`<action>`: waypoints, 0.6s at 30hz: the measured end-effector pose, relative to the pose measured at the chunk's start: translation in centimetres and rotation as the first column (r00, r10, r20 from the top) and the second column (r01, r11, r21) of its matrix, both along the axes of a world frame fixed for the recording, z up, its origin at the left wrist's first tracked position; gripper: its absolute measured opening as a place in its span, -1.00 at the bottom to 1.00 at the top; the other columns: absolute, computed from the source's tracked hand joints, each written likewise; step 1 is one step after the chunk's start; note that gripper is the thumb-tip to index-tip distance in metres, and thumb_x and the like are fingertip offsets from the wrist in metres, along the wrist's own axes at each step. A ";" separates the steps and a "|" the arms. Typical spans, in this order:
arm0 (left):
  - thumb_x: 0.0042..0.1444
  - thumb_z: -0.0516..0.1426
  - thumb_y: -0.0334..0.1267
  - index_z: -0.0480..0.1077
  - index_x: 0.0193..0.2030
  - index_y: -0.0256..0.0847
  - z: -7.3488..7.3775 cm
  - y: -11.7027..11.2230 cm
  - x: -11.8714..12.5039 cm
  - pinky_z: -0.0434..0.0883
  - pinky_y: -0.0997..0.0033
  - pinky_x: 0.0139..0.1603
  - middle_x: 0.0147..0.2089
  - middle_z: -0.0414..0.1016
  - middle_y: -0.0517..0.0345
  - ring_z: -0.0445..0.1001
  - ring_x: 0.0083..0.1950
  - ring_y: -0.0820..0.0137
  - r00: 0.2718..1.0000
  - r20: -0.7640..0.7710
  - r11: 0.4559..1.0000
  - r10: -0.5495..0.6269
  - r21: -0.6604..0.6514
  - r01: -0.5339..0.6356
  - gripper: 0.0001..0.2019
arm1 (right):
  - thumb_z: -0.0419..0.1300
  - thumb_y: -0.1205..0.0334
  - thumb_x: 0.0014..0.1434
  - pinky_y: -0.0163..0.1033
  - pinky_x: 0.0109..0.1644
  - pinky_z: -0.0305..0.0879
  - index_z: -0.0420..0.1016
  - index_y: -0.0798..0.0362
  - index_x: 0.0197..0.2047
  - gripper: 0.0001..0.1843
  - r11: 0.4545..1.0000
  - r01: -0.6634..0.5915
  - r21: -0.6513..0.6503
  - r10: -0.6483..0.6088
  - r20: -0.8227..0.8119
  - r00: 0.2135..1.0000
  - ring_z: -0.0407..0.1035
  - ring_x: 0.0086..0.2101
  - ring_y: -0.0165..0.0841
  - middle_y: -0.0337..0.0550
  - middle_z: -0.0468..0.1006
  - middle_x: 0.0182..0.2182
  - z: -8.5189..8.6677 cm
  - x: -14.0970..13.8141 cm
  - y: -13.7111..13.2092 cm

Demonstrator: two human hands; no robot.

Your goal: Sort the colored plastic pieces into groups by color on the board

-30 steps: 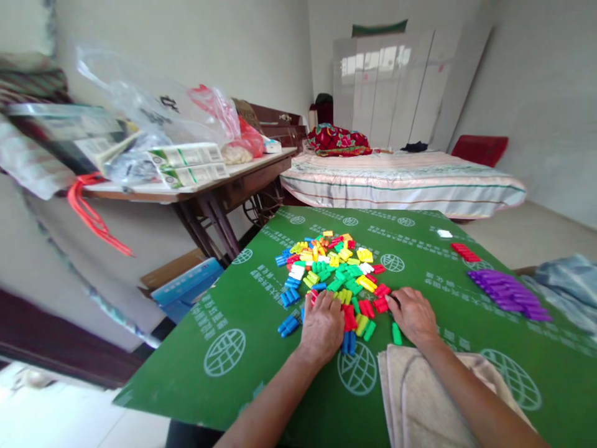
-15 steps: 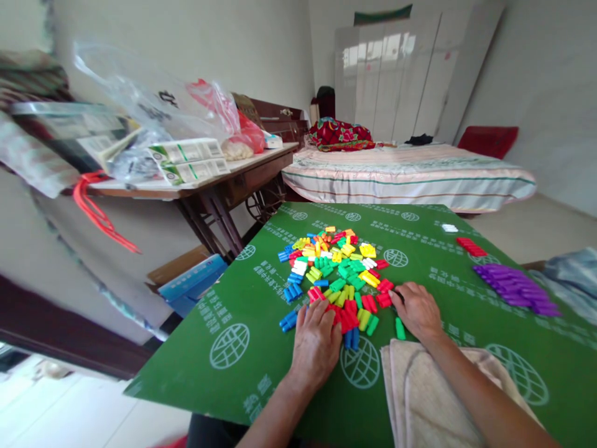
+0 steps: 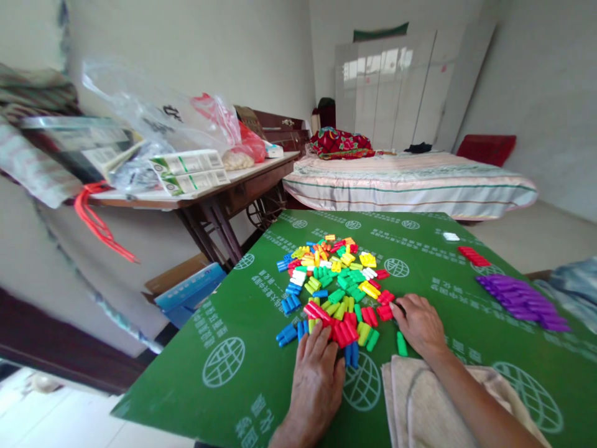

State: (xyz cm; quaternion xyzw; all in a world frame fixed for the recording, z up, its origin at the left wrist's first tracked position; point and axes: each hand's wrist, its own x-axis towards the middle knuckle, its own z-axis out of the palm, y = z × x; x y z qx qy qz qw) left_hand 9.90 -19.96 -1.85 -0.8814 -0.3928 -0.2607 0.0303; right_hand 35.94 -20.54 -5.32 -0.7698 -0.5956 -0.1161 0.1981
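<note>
A loose pile of small tube-shaped plastic pieces (image 3: 345,280) in red, green, yellow, blue, orange and white lies on the green board. My left hand (image 3: 317,373) rests at the pile's near edge, fingers stretched forward against red pieces (image 3: 344,330); its fingertips partly cover what lies beneath. Blue pieces (image 3: 286,335) lie just left of it. My right hand (image 3: 420,323) lies at the pile's right edge, fingers loosely bent and thumb beside a red piece (image 3: 385,312). A single green piece (image 3: 402,343) is just below that hand.
On the board's (image 3: 280,398) right side are purple pieces (image 3: 520,302), a row of red pieces (image 3: 472,256) and a few white ones (image 3: 451,236). A folded beige cloth (image 3: 410,398) lies under my right forearm. A cluttered sewing table (image 3: 186,199) stands left; a bed (image 3: 410,180) is behind.
The view has tilted slightly, so the board sits lower. My left hand has drawn back a little toward me, uncovering blue and yellow-green pieces. The right hand stays at the pile's edge.
</note>
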 end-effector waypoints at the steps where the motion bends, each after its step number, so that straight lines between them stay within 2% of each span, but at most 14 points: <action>1: 0.06 0.03 -0.42 0.42 -0.15 -0.17 -0.1 0.0 -0.1 0.43 -0.14 0.08 0.09 0.46 0.01 0.34 0.19 0.10 1.000 -0.004 1.000 -0.001 0.016 0.001 -0.76 | -0.05 0.11 0.29 -0.22 -0.10 0.15 0.52 0.09 -0.22 -0.65 1.000 -0.002 0.001 0.002 -0.004 1.000 0.30 -0.22 -0.26 -0.04 0.47 -0.29 0.0 0.0 0.0; 5: 0.06 0.04 -0.41 0.42 -0.14 -0.16 -0.2 0.0 -0.3 0.45 -0.10 0.06 0.11 0.45 0.04 0.34 0.20 0.12 1.000 -0.026 0.997 -0.013 0.071 0.015 -0.75 | -0.06 0.12 0.30 -0.22 -0.10 0.15 0.51 0.09 -0.24 -0.64 1.000 -0.009 -0.003 0.009 -0.022 1.000 0.29 -0.22 -0.25 -0.05 0.46 -0.29 0.2 -0.2 0.0; 10: 0.07 0.07 -0.35 0.44 -0.10 -0.15 -0.8 0.6 -0.7 0.46 0.05 0.05 0.11 0.45 0.05 0.34 0.19 0.18 0.998 -0.054 0.985 -0.022 0.169 0.031 -0.74 | -0.06 0.14 0.30 -0.21 -0.09 0.15 0.51 0.08 -0.25 -0.65 1.000 0.000 0.001 0.000 -0.032 0.999 0.28 -0.23 -0.26 -0.05 0.45 -0.30 0.4 -0.5 0.0; 14: 0.06 0.11 -0.29 0.43 -0.07 -0.15 -1.6 1.6 -1.2 0.44 0.19 0.05 0.12 0.43 0.06 0.34 0.18 0.22 0.996 -0.079 0.955 -0.042 0.291 0.063 -0.72 | -0.05 0.17 0.30 -0.20 -0.07 0.14 0.51 0.06 -0.28 -0.67 1.000 0.009 0.012 -0.009 -0.036 0.999 0.26 -0.20 -0.26 -0.06 0.44 -0.30 0.9 -0.8 0.2; 18: 0.04 0.13 -0.21 0.44 -0.09 -0.15 -2.0 2.9 -1.4 0.46 0.23 -0.02 0.10 0.46 0.06 0.38 0.14 0.22 0.991 -0.120 0.910 -0.066 0.401 0.109 -0.72 | -0.03 0.19 0.29 -0.20 -0.07 0.14 0.50 0.05 -0.28 -0.70 0.999 0.025 0.025 -0.024 -0.049 0.998 0.25 -0.21 -0.26 -0.08 0.43 -0.30 1.2 -1.1 0.5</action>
